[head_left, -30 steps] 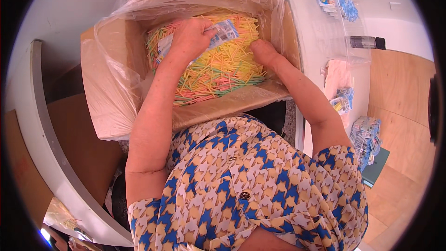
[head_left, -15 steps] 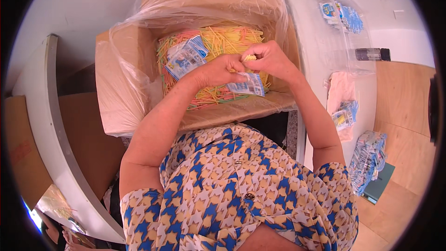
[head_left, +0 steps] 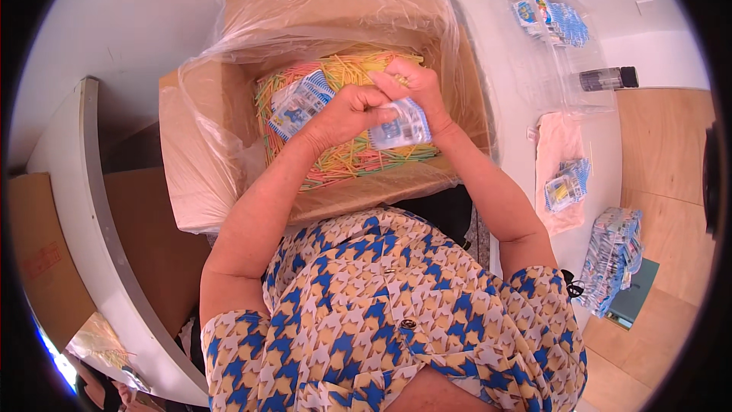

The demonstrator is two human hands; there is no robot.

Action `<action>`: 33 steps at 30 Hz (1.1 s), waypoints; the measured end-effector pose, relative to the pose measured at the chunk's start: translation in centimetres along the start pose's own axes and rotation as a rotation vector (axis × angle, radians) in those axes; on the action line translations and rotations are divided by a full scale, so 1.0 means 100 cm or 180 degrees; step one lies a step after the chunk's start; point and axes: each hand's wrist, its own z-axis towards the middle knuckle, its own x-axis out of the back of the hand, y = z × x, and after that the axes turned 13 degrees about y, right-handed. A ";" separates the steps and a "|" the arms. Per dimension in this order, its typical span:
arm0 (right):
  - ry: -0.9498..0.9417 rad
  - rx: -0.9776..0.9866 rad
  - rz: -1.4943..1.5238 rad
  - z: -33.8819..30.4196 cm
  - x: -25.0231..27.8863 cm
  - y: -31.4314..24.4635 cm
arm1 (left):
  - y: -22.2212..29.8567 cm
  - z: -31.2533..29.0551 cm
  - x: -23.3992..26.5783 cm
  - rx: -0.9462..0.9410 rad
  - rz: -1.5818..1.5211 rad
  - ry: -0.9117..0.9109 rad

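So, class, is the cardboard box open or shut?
Open: coloured sticks show inside the box, and clear liner drapes over its edges.

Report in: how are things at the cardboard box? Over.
Left hand pinching blue-and-white packet. Right hand close by, holding yellow sticks. More packaging covering some loose coloured sticks in the box.

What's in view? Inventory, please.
Cardboard box: 1, brown, centre
Sticks: many, yellow/pink/green, in box
Held packet: 1, blue-white, over box
Loose packet: at least 1, blue-white, on sticks
Bin: 1, clear, upper right, packets inside
Capped container: 1, dark, by bin
Cloth: 1, pink, right, under packet
Packet bundle: 1, blue-white, lower right
Flat item: 1, green, by bundle
Shirt: 1, blue-beige, lower centre
Left hand: 1, on held packet
Right hand: 1, on yellow sticks
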 end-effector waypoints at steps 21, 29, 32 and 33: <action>-0.0149 -0.0442 -0.0117 -0.009 0.061 -0.016 | 0.003 0.000 0.014 -0.0140 0.0182 0.0634; -0.0169 -0.1957 0.0968 -0.003 0.058 -0.039 | 0.000 0.000 0.012 0.0194 -0.0101 0.0609; -0.0301 -0.2065 0.1266 0.006 0.058 -0.038 | 0.002 0.000 0.010 0.0146 -0.0080 0.0535; -0.0295 -0.2066 0.1268 0.007 0.056 -0.037 | 0.001 0.001 0.010 0.0145 -0.0026 0.0470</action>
